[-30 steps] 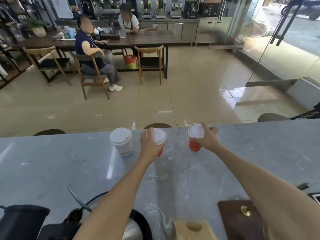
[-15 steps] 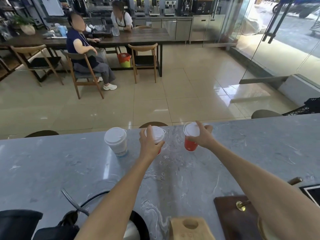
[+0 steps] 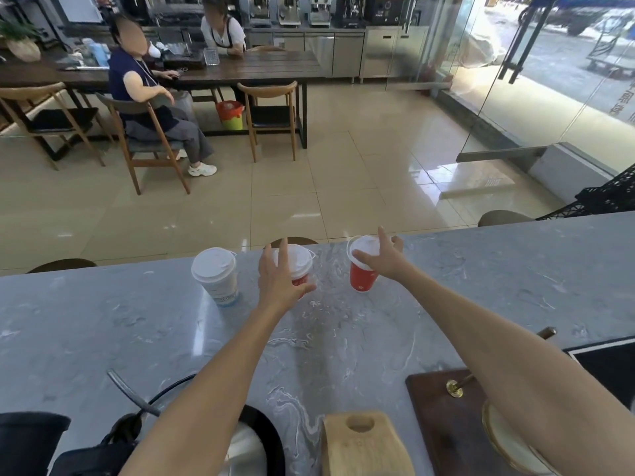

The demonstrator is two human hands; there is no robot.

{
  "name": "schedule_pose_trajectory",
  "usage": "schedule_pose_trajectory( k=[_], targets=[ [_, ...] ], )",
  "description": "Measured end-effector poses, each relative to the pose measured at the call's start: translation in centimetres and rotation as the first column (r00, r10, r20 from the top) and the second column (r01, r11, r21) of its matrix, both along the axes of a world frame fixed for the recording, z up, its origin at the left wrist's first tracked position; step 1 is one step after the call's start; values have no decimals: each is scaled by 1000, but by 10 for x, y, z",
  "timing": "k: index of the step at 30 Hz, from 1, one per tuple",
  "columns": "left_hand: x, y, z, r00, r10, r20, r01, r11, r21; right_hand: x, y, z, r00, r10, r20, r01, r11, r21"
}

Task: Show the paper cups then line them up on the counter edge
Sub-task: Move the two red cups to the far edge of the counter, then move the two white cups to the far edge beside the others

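Along the worktop's point(image 3: 481, 269) far edge three lidded cups stand: white cup point(image 3: 216, 274), middle red cup point(image 3: 296, 266), right red cup point(image 3: 361, 269). My left hand point(image 3: 280, 280) and right hand point(image 3: 381, 261) loosely cradle the red ones, fingers spread. Line-up looks nearly done; release remains.

No print on the cups or elsewhere is legible.

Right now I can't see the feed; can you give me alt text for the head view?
Three lidded paper cups stand in a row near the far edge of a grey marble counter: the left hand is around the middle red cup, the right hand on the right red cup, the white cup untouched.
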State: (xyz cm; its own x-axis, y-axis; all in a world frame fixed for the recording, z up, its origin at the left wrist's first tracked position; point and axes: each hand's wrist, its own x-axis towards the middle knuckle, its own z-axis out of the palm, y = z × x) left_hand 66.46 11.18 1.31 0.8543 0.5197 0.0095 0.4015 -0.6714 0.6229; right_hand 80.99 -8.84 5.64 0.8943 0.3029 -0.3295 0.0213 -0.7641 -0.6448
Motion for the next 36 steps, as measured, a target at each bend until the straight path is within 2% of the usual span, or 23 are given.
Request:
schedule_pose_trajectory(
  k=[2, 5, 6, 10, 13, 16, 18, 20, 23, 27, 30, 33, 36],
  targets=[
    [-10, -2, 21, 998, 35, -53, -31, 996, 81, -9, 1, 22, 999, -11, 45, 11, 1000, -1],
    [-34, -12, 74, 998, 70, -4, -68, 979, 194, -35, 2, 77, 992, 20, 121, -30, 996, 82],
    [-46, -18, 96, 998, 55, 28, -59, 982, 179, -51, 0, 100, 991, 34, 128, -48, 993, 105],
    [-108, -63, 183, 990, -53, 132, 60, 997, -49, -146, -29, 192, 973, 117, 200, -163, 959, 232],
    [-179, -118, 240, 951, -200, 236, 222, 973, -68, -244, -93, 245, 941, 187, 280, -277, 904, 325],
    [-254, -180, 266, 875, -390, 288, 432, 897, -95, -330, -178, 262, 938, 230, 260, -312, 887, 340],
    [-293, -222, 261, 819, -506, 271, 555, 818, -151, -371, -237, 255, 953, 218, 210, -279, 901, 332],
    [-317, -262, 239, 795, -565, 222, 604, 771, -201, -397, -290, 236, 962, 198, 189, -245, 932, 268],
    [-339, -311, 190, 833, -534, 141, 553, 803, -224, -416, -365, 185, 988, 61, 142, -92, 970, 224],
    [-368, -356, 129, 906, -420, 56, 416, 853, -315, -430, -452, 105, 985, -154, 74, 134, 964, 228],
    [-384, -385, 105, 943, -333, 9, 326, 917, -231, -427, -492, 62, 972, -221, 83, 205, 964, 167],
    [-385, -408, 86, 954, -282, -99, 274, 957, -92, -415, -507, 40, 978, -135, 157, 123, 989, 81],
    [-379, -422, 67, 922, -245, -300, 238, 969, -62, -396, -502, 28, 973, 123, 196, -117, 992, -44]
  ],
)
